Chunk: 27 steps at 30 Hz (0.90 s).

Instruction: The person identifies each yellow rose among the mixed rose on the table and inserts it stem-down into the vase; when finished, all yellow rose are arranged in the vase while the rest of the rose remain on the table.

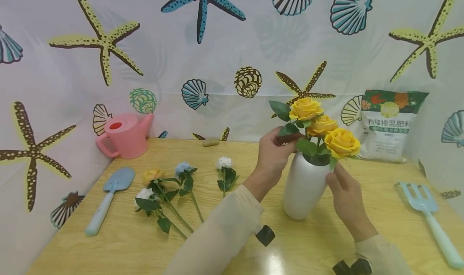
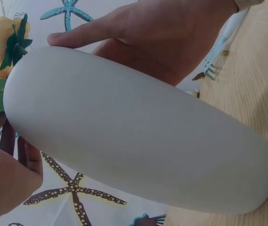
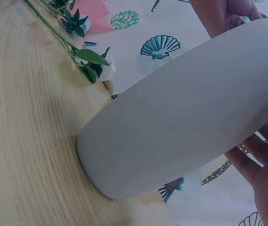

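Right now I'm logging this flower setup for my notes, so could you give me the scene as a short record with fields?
Surface: wooden table
Vase: white vase, upright, holding three yellow roses
Left hand: left hand, fingers pinching a leaf by the vase's mouth
Right hand: right hand, touching the vase's upper side under the nearest rose; grip unclear
Loose flowers: loose stems lying on the table, left of the vase
Tools: blue trowel at left, blue hand fork at right
Background: pink watering can, fertiliser bag
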{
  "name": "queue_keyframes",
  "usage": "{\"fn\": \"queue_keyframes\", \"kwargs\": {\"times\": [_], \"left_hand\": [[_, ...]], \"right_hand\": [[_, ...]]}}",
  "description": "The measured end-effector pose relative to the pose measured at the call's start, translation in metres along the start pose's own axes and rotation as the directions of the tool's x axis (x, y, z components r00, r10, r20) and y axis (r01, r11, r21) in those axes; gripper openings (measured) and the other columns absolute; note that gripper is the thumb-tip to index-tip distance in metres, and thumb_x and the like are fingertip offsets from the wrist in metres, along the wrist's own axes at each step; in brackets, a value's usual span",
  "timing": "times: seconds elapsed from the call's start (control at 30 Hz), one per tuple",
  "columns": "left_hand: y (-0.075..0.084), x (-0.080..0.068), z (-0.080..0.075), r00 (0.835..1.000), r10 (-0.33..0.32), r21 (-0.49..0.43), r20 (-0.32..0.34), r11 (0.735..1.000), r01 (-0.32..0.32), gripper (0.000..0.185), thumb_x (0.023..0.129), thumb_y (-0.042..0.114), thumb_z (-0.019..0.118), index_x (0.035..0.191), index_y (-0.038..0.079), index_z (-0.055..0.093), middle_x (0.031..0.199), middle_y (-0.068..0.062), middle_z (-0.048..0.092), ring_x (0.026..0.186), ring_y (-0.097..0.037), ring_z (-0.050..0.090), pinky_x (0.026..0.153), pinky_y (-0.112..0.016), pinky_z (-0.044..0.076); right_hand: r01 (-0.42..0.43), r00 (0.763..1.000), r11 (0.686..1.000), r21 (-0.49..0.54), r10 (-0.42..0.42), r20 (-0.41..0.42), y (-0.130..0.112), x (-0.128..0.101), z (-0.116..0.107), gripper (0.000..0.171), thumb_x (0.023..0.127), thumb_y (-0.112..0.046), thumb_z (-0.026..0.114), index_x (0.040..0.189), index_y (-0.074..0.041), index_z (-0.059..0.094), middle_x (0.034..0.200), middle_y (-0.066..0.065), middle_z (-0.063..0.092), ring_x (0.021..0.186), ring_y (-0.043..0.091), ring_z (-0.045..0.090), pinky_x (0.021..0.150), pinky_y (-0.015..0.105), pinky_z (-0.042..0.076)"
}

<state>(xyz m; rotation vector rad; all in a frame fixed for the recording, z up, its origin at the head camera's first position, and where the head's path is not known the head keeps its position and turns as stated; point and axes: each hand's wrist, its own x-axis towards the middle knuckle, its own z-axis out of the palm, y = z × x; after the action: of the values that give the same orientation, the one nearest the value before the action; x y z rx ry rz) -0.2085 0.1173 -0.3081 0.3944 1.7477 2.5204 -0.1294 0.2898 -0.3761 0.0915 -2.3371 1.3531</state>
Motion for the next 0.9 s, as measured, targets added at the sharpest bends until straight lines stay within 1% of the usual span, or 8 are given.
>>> {"fn": "queue_keyframes", "kwargs": {"times": [0.13, 0.23, 0.37, 0.4, 0.53, 0.67, 0.83, 0.9], "left_hand": [[0.0, -0.001, -0.007, 1.0, 0.001, 0.023, 0.023, 1.0, -0.002, 0.018, 0.089, -0.004, 0.07, 0.108, -0.005, 0.069, 0.104, -0.013, 0.073, 0.094, -0.008, 0.065, 0.084, -0.027, 0.059], [0.001, -0.004, -0.017, 0.998, 0.011, 0.07, 0.058, 0.997, -0.015, 0.018, 0.09, 0.0, 0.073, 0.107, -0.003, 0.069, 0.101, -0.01, 0.073, 0.088, -0.007, 0.064, 0.078, -0.025, 0.058], [0.004, -0.014, -0.039, 0.993, 0.038, 0.142, 0.109, 0.988, -0.054, 0.018, 0.09, 0.003, 0.073, 0.106, -0.003, 0.068, 0.097, -0.011, 0.072, 0.079, -0.009, 0.064, 0.071, -0.023, 0.055], [0.004, -0.018, -0.046, 0.992, 0.044, 0.157, 0.118, 0.986, -0.062, 0.017, 0.09, 0.003, 0.073, 0.106, -0.003, 0.068, 0.097, -0.012, 0.072, 0.079, -0.009, 0.065, 0.07, -0.023, 0.055], [0.01, -0.033, -0.078, 0.992, 0.061, 0.225, 0.112, 0.971, -0.085, 0.016, 0.092, 0.003, 0.071, 0.106, -0.004, 0.067, 0.093, -0.01, 0.071, 0.076, -0.01, 0.065, 0.069, -0.024, 0.055], [0.02, -0.049, -0.115, 0.996, 0.061, 0.287, 0.057, 0.955, -0.075, 0.012, 0.093, 0.004, 0.07, 0.104, -0.002, 0.067, 0.09, -0.005, 0.07, 0.075, -0.013, 0.067, 0.07, -0.027, 0.057], [0.03, -0.067, -0.16, 0.995, 0.061, 0.342, -0.081, 0.939, -0.03, 0.012, 0.093, 0.004, 0.071, 0.104, 0.0, 0.067, 0.087, -0.001, 0.07, 0.075, -0.017, 0.068, 0.07, -0.027, 0.059], [0.032, -0.074, -0.178, 0.988, 0.063, 0.392, -0.142, 0.92, -0.002, 0.012, 0.093, 0.006, 0.071, 0.104, 0.001, 0.067, 0.088, -0.001, 0.07, 0.077, -0.016, 0.068, 0.071, -0.027, 0.059]], "right_hand": [[-0.01, 1.0, 1.0, 0.003, 0.01, -0.013, 0.002, -0.001, 0.001, 0.048, 0.108, -0.028, 0.048, 0.153, -0.015, 0.044, 0.151, -0.008, 0.048, 0.118, -0.019, 0.046, 0.095, 0.002, 0.037], [-0.014, 1.0, 1.0, -0.015, 0.014, -0.02, 0.003, -0.001, 0.001, 0.048, 0.108, -0.026, 0.048, 0.153, -0.013, 0.043, 0.145, -0.015, 0.052, 0.116, -0.019, 0.047, 0.094, 0.001, 0.037], [-0.021, 1.0, 0.999, -0.026, 0.021, -0.002, 0.002, -0.001, 0.0, 0.048, 0.108, -0.027, 0.047, 0.155, -0.017, 0.041, 0.151, 0.004, 0.051, 0.122, -0.016, 0.044, 0.096, 0.003, 0.037], [-0.023, 1.0, 0.999, -0.03, 0.023, 0.004, 0.001, -0.001, 0.0, 0.048, 0.108, -0.028, 0.047, 0.155, -0.019, 0.041, 0.156, 0.009, 0.044, 0.125, -0.017, 0.04, 0.097, 0.003, 0.036], [-0.024, 1.0, 0.999, -0.027, 0.024, 0.007, 0.0, -0.001, 0.001, 0.048, 0.108, -0.029, 0.046, 0.155, -0.021, 0.041, 0.157, 0.005, 0.044, 0.129, -0.015, 0.039, 0.098, 0.004, 0.037], [-0.01, 1.0, 1.0, -0.009, 0.01, -0.004, 0.0, -0.002, 0.003, 0.047, 0.108, -0.028, 0.047, 0.154, -0.019, 0.043, 0.156, -0.003, 0.045, 0.127, -0.017, 0.04, 0.096, 0.002, 0.037], [-0.005, 1.0, 1.0, -0.016, 0.005, -0.002, 0.002, -0.003, 0.004, 0.047, 0.108, -0.026, 0.047, 0.154, -0.019, 0.042, 0.156, -0.006, 0.045, 0.126, -0.018, 0.039, 0.095, 0.001, 0.037], [-0.005, 1.0, 1.0, -0.022, 0.006, 0.005, 0.001, -0.002, 0.004, 0.047, 0.109, -0.025, 0.046, 0.155, -0.018, 0.042, 0.155, -0.008, 0.044, 0.126, -0.019, 0.039, 0.095, 0.001, 0.038]]}}
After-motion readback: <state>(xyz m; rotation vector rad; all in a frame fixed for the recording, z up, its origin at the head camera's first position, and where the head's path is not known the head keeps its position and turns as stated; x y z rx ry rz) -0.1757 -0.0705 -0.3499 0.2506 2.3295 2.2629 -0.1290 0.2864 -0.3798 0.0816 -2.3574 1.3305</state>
